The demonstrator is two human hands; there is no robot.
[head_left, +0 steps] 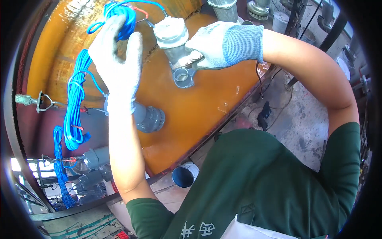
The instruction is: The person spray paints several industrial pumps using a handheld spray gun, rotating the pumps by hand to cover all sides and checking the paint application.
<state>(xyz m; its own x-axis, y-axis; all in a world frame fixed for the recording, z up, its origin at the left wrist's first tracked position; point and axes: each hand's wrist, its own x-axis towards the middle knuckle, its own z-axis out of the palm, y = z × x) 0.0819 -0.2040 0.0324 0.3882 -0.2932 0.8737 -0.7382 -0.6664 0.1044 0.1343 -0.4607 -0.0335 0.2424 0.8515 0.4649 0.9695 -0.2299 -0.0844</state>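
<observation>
My right hand (209,46), in a pale knitted glove with a blue cuff, grips a grey, pump-like metal body (171,34) around its side. A short round outlet (183,77) sticks out below my fingers. From its top a blue cable runs to a bundled coil of blue cable (125,22) at the upper left. My left hand (117,59), also gloved, reaches up to that coil. Its fingers lie over the bundle and the thumb stands apart; part of the grip is hidden. A red cord (141,12) shows beside the coil.
Below me is a wide, glossy orange-brown surface (207,107) with a dark rim. Left of my forearm hang another blue coil (75,103), a grey unit (151,119) and more grey units (93,159). A container with dark contents (195,169) stands by the rim. Buckets (280,22) line the far right.
</observation>
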